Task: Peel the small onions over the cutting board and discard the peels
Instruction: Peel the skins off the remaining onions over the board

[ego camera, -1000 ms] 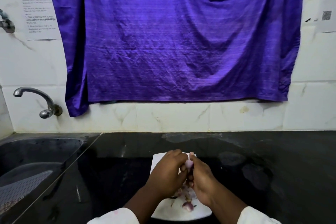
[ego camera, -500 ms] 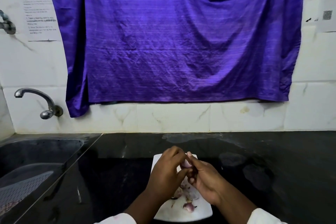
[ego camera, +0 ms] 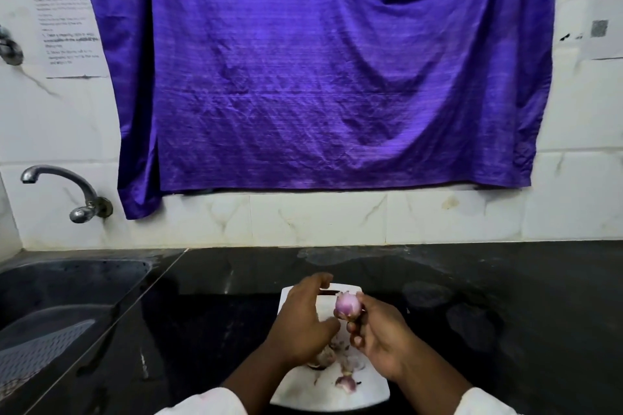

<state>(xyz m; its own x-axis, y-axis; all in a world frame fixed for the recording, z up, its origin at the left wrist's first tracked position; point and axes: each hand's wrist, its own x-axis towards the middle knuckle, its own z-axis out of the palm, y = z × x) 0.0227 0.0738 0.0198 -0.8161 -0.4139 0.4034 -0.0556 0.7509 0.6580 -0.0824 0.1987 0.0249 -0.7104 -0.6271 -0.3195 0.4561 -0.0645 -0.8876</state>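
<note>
A small pale-purple onion is pinched in the fingertips of my right hand, held just above the white cutting board. My left hand hovers right beside it to the left, fingers curled loosely and no longer touching the onion. Loose peels lie on the board between my wrists. Another small onion piece rests near the board's front edge.
The board sits on a black stone counter. A dark sink with a grey mesh tray is at the left, under a metal tap. A purple cloth hangs on the tiled wall behind.
Both hands were pressed together around the onion; now my left hand has come off it to the left, and the onion shows bare in my right fingertips.
</note>
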